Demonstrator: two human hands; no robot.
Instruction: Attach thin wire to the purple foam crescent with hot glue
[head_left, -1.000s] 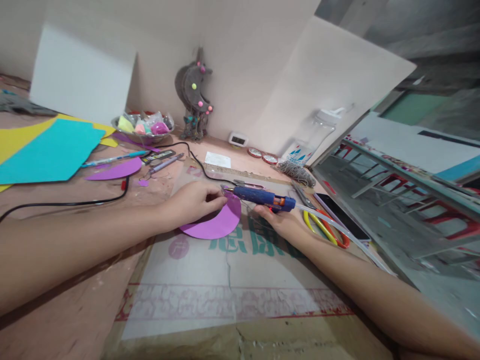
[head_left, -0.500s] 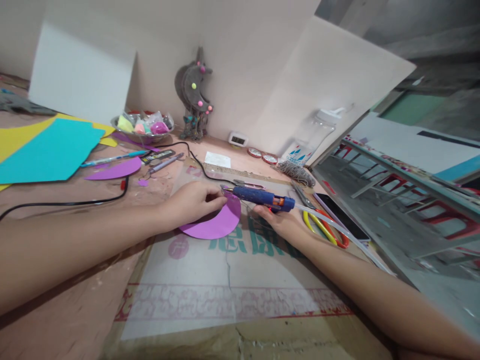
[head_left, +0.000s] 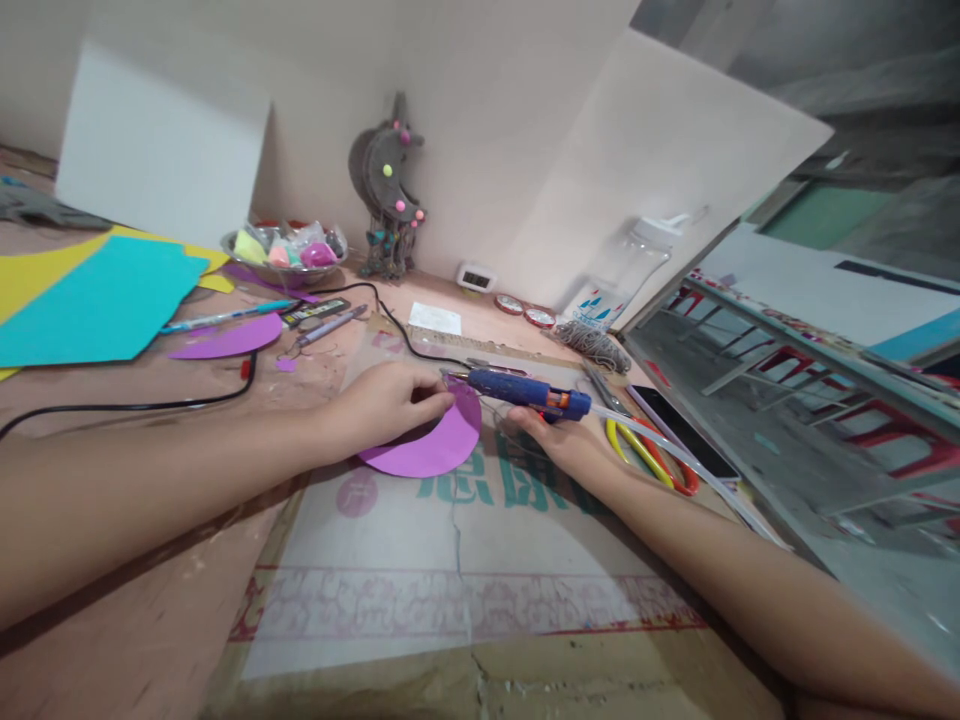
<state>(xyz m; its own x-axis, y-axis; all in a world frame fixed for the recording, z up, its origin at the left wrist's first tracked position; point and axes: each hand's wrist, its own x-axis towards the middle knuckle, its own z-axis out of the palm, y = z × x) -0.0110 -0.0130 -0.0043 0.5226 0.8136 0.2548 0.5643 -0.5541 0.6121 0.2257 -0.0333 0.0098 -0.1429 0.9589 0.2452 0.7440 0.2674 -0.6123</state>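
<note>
Head view: right hand (head_left: 559,440) grips glue gun (head_left: 525,392), left hand (head_left: 382,405) pins purple half-disc (head_left: 435,445).

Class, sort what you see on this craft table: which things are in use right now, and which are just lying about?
In use:
left hand pressing the purple piece
right hand holding the glue gun
cardboard underneath

Lying about:
scissors
phone
ruler
teal paper
pen
bowl
moon ornament
bottle
</note>
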